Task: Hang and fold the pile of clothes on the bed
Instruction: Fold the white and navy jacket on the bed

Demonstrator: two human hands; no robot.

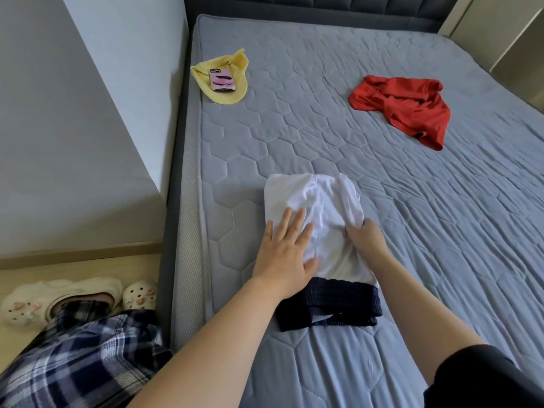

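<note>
Folding is in hand near the bed's [441,231] left edge: the left grip [282,254], fingers straight, presses the white garment [318,198] flat, and the right grip [366,240] pinches its right side. The next move likely calls for turning that side over evenly. The navy cloth [338,304] beneath is partly hidden, its kind unclear.

Soft even daylight, wide-angle edge distortion.

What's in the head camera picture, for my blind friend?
The left hand presses a white garment flat on the bed; the right hand grips its edge. A red garment and a phone on yellow cloth lie beyond.
</note>
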